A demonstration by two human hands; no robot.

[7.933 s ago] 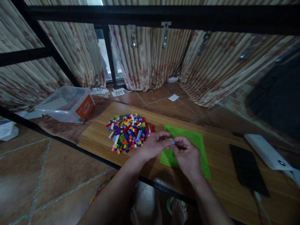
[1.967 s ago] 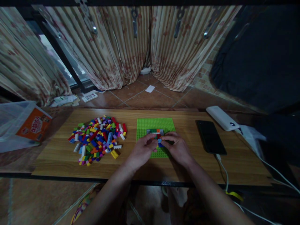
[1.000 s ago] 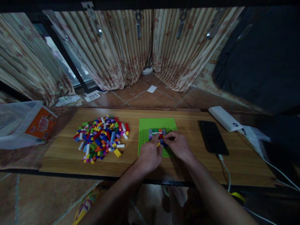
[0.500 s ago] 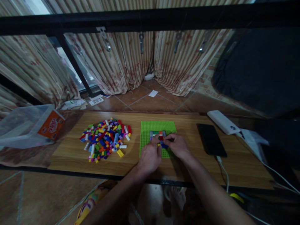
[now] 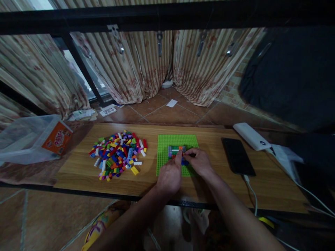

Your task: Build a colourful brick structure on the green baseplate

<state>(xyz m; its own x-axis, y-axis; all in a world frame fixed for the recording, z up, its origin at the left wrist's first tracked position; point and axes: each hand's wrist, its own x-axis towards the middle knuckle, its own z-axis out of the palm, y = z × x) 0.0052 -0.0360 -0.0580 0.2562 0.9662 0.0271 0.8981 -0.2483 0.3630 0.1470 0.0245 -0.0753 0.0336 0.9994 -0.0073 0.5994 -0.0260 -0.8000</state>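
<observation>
Head view: both hands meet over a green baseplate [image 5: 163,164] on a wooden table [image 5: 78,170]. Left hand [image 5: 170,176] presses fingertips on a small brick build [image 5: 175,150]; right hand [image 5: 200,164] pinches a blue brick [image 5: 184,162] beside it. Loose bricks [image 5: 117,155] lie left, phone [image 5: 237,156] right.

On the table [image 5: 78,172], the brick pile [image 5: 118,154] lies at nine o'clock of the baseplate [image 5: 163,164], the phone [image 5: 237,156] at three, power bank [image 5: 251,136] beyond.
</observation>
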